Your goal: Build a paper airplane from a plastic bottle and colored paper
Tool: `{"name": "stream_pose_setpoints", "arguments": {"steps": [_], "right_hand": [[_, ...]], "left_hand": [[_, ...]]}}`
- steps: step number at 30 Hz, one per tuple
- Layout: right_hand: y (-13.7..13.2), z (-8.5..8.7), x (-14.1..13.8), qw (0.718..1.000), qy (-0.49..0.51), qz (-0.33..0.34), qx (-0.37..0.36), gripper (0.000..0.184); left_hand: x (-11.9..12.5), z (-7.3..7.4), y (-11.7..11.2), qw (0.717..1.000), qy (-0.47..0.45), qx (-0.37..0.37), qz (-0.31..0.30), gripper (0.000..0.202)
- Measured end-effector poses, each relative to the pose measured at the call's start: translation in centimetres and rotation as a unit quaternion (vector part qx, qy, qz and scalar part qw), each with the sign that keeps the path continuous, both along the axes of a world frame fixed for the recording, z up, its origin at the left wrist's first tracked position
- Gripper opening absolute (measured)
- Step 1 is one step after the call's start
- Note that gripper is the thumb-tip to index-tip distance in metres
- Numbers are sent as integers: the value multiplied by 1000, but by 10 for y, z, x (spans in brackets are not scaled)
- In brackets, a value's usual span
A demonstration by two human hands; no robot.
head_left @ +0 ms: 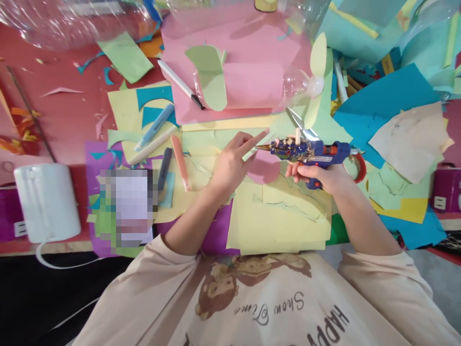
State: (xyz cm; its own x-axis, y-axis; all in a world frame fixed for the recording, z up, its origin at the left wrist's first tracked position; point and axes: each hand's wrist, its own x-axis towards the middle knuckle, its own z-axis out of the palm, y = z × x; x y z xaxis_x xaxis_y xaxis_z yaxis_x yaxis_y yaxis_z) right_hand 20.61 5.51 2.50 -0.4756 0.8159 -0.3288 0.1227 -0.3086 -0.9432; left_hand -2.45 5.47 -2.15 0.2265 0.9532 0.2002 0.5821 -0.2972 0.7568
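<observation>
My right hand [319,175] is wrapped around the grip of a dark-blue glue gun [309,151], its nozzle pointing left and its body stuck with dried bits. Close to the nozzle tip, my left hand [234,161] has its index finger stretched out and its other fingers curled around a small piece of light-green paper [249,154], mostly hidden. Just below lies a pink paper circle [264,168]. Beyond my hands, a plastic bottle wrapped in pink paper [254,85] lies on its side, with green leaf-shaped paper [214,81] at its base and more [317,72] by its cap.
Scissors [304,126] lie behind the glue gun, and a roll of red tape [359,168] is to its right. Several markers [154,127] lie left of my hands. A phone [131,206] and a white case [46,204] are farther left. Paper scraps cover the red table [54,103].
</observation>
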Motion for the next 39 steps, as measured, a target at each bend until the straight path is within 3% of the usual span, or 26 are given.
{"name": "stream_pose_setpoints", "arguments": {"steps": [8, 27, 39], "right_hand": [[-15, 0, -4, 997, -80, -24, 4, 19], [-17, 1, -6, 991, -128, -8, 26, 25], [-15, 3, -12, 991, -128, -18, 35, 19]], "left_hand": [[-2, -4, -3, 998, 56, 10, -38, 69], [-4, -4, -3, 995, 80, 34, -42, 70], [-4, -6, -2, 994, 96, 43, -41, 71]]}}
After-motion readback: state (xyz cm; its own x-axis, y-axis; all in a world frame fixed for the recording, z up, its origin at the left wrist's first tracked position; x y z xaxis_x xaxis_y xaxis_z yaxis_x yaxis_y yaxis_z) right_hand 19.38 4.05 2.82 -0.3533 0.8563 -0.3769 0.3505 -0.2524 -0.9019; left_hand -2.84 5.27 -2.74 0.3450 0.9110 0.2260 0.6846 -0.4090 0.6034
